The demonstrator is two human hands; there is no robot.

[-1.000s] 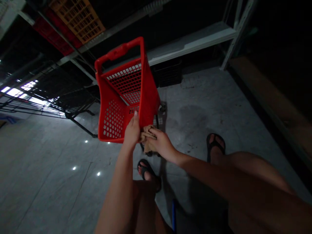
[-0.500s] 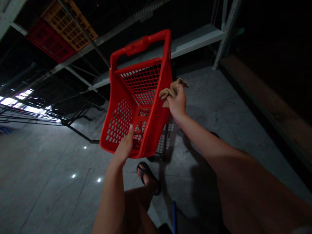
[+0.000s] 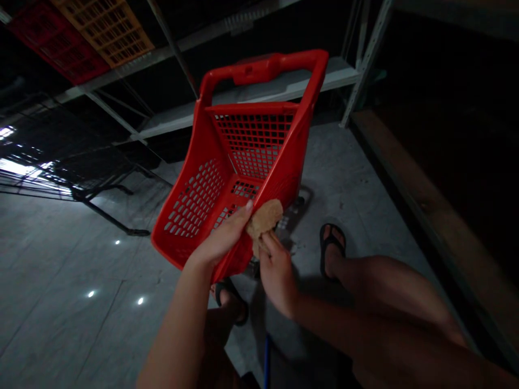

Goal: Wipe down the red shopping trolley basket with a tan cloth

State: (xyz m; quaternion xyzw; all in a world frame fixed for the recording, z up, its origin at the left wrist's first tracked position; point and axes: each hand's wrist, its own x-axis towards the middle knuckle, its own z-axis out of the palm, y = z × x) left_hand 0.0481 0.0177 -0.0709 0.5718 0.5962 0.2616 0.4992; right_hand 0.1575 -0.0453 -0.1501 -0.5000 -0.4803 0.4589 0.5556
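A red plastic shopping cart basket (image 3: 206, 162) stands in front of me, its handle at the back and grid holes in its walls. My left hand (image 3: 223, 235) rests over the near rim of the basket, thumb up along the inside; its other fingers are hidden behind the wall. Bunched in the fingers of my right hand (image 3: 278, 270) is a tan cloth (image 3: 266, 217), touching the outer right side of the basket beside my left hand.
Black wire carts (image 3: 81, 156) stand at the left. Behind is a metal shelf (image 3: 340, 75) with a red crate (image 3: 52, 40) and a yellow crate (image 3: 109, 27). A wooden beam (image 3: 389, 146) runs along the right. My feet in black sandals are below the basket.
My right hand and the cloth have moved down and nearer along the basket's side, close to my left hand. In view, the basket appears larger and turned, its handle shifted right.
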